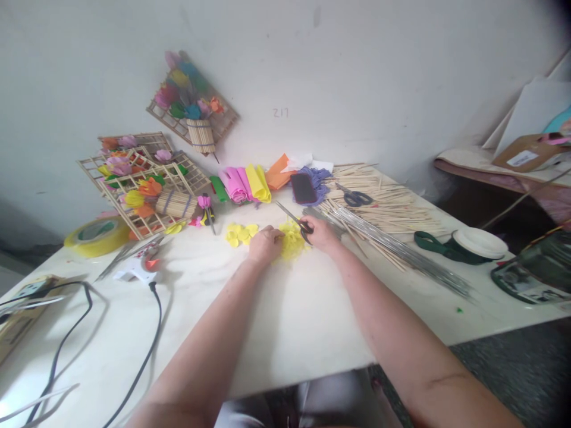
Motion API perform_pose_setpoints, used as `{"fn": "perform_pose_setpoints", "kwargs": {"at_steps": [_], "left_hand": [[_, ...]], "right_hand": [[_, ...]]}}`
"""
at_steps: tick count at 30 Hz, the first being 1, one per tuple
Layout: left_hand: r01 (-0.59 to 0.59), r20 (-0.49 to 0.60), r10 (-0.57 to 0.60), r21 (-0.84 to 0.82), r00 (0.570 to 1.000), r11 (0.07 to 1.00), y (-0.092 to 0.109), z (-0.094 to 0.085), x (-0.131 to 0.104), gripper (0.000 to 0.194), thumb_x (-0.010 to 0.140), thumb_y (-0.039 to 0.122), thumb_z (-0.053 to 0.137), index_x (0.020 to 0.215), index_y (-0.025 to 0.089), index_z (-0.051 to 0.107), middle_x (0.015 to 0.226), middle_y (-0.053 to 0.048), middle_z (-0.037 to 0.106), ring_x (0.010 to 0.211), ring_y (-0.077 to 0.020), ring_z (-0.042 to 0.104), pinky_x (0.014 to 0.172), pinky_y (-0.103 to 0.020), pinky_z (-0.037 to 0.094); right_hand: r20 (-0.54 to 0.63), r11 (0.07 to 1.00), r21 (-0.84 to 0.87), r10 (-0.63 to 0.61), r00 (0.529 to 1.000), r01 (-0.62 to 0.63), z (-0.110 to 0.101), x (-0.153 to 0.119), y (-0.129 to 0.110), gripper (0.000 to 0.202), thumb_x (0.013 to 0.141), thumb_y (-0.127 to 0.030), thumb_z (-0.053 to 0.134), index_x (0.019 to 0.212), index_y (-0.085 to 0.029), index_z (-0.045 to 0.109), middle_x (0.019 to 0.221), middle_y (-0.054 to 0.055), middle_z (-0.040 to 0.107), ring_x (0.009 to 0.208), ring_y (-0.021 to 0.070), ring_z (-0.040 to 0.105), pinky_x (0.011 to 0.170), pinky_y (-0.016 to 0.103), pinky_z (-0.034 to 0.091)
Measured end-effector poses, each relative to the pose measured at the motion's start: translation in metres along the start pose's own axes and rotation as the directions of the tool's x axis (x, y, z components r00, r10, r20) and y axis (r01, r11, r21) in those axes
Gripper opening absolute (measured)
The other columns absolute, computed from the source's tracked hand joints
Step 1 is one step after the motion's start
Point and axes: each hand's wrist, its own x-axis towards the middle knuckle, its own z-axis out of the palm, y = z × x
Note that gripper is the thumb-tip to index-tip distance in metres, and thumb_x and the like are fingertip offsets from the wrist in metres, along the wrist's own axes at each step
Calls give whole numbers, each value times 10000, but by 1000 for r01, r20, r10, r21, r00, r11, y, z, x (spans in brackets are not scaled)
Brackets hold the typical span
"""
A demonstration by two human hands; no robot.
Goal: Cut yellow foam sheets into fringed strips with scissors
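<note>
In my right hand is a pair of scissors, its blades pointing up and to the left over the table. A pile of yellow paper scraps lies between my two hands. My left hand is closed at the left edge of that pile; whatever its fingers pinch is hidden. Left of it, several rounded yellow paper petals lie in a loose group.
Behind are rolled crepe paper, a phone and purple string. Bamboo sticks, wires and other scissors lie right. Left are flower-decked lattices, tape and a corded glue gun.
</note>
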Motion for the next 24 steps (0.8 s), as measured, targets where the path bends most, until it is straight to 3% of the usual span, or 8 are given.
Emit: {"fn": "perform_pose_setpoints", "kwargs": {"at_steps": [8, 12, 15, 19, 24], "left_hand": [[-28, 4, 28, -3, 1000, 1000, 3, -4, -3, 316, 710, 200, 472, 969, 225, 652, 942, -49, 614, 764, -170, 576, 635, -251, 411], [-46, -78, 39, -90, 996, 995, 5, -8, -5, 351, 734, 233, 469, 1060, 213, 598, 964, -46, 597, 702, -140, 565, 623, -249, 406], [-29, -188, -1, -155, 982, 988, 7, -10, -5, 263, 778, 341, 449, 868, 184, 639, 927, -51, 587, 644, -116, 542, 631, -248, 407], [-13, -246, -38, -202, 968, 979, 5, -9, -2, 277, 762, 397, 474, 667, 164, 591, 779, -44, 583, 594, -111, 513, 624, -250, 409], [-57, -174, -13, -391, 985, 919, 4, -5, 0, 241, 715, 322, 536, 883, 166, 609, 799, -35, 640, 622, -112, 546, 622, -233, 427]], "right_hand": [[-61, 966, 260, 26, 998, -10, -8, 6, 5, 284, 623, -221, 567, 902, -172, 592, 602, -19, 568, 592, 130, 530, 549, 230, 384], [-17, 862, 500, 101, 995, -79, -9, 7, 1, 330, 587, -234, 582, 909, -168, 560, 656, -5, 597, 594, 129, 546, 534, 238, 414], [31, 765, 627, 163, 986, -146, -10, 6, -4, 372, 554, -226, 593, 918, -170, 538, 677, -1, 610, 550, 120, 545, 499, 238, 422], [54, 739, 651, 184, 981, -174, -10, 5, -8, 360, 543, -204, 591, 898, -180, 533, 660, -14, 605, 526, 119, 553, 494, 246, 439], [53, 780, 616, 97, 994, -109, -4, 5, -6, 377, 545, -163, 607, 914, -186, 535, 694, -8, 625, 630, 146, 601, 595, 276, 472]]}}
